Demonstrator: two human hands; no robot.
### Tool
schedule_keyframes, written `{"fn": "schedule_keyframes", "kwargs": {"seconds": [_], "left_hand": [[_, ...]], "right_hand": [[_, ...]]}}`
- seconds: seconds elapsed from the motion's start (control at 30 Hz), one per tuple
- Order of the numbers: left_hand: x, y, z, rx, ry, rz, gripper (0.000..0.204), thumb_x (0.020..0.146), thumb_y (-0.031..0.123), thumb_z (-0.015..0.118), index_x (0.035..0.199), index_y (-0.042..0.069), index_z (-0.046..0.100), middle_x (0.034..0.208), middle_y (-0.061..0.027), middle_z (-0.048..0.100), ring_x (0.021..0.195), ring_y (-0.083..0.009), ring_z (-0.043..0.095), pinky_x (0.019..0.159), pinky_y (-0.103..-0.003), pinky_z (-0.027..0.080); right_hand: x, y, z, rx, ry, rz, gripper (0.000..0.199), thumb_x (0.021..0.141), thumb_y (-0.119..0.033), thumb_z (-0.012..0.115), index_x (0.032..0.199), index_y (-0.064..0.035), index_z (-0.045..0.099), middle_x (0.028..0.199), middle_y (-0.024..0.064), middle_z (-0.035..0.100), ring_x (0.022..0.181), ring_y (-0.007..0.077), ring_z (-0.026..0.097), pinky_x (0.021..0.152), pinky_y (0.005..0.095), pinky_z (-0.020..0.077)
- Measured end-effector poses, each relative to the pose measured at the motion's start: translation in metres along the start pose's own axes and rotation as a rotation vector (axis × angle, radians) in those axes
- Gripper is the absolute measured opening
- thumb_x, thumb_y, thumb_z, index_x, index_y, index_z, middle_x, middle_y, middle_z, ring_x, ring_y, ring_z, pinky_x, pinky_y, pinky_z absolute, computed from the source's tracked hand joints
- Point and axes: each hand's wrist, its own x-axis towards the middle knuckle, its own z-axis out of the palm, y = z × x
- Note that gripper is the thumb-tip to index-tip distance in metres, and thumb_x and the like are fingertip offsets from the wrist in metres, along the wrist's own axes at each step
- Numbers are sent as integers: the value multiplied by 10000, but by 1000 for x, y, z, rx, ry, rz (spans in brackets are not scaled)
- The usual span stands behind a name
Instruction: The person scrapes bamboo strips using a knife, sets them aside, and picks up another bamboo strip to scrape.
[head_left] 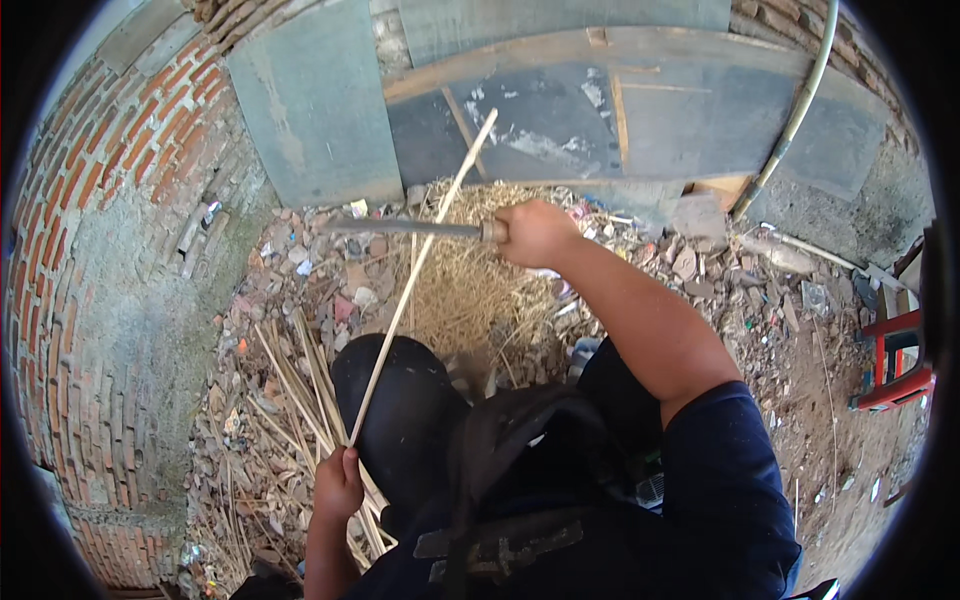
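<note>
My left hand (338, 487), low at the left beside my knee, is closed around the lower end of a long, thin, pale wooden strip (402, 305). The strip slants up and away across my dark-trousered left leg, its far end free in front of the grey panels. My right hand (540, 236) grips the short wooden handle of a long-bladed knife (400, 227). Its blade points left and crosses the upper part of the strip; whether the edge bites into it I cannot tell. Beneath lies a heap of straw-coloured shavings (465, 305).
More pale strips (318, 385) lie in a loose bundle left of my leg. Rubble and litter (700, 262) cover the ground. A brick wall (110, 290) stands at left, grey panels (315, 110) at the back. A pole (795, 125) leans there; a red-framed object (895, 370) is at right.
</note>
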Motion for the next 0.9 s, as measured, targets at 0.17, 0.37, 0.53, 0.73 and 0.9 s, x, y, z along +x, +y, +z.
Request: {"fn": "schedule_keyframes", "kwargs": {"seconds": [0.17,0.37,0.53,0.73,0.9], "left_hand": [[-3,-26,2,-128,-74,5,516,1064,389,395,775,-16,531,605,-219,519,564,-382,559,566,-463,419],[-6,-14,4,44,18,20,495,1056,381,396,797,-11,553,628,-256,541,612,-479,559,563,-478,425],[1,-14,-5,-55,-53,-44,505,1063,388,391,815,-18,560,634,-259,534,597,-443,565,568,-465,422],[-8,-14,-1,-97,-76,-23,483,1061,355,404,775,-15,525,615,-245,524,588,-452,539,567,-475,415],[0,0,8,-3,59,47,446,1048,330,442,765,-8,510,602,-249,528,593,-501,540,529,-506,397]], "right_hand": [[-4,-15,-3,47,83,-103,138,820,-250,666,905,-144,683,799,85,703,803,291,709,741,455,578],[-13,-41,-1,-164,-37,-306,183,811,-248,646,968,-175,703,849,104,720,837,316,711,756,456,575],[1,9,-2,-39,116,-15,253,952,-340,585,972,-107,681,901,108,708,841,265,709,771,450,584],[-18,-44,-11,-174,-78,-181,240,973,-329,558,1006,-126,682,887,90,700,834,259,707,796,438,585],[-6,-2,-20,148,-7,118,199,942,-279,593,1065,-151,684,909,95,705,892,248,707,824,431,585]]}}
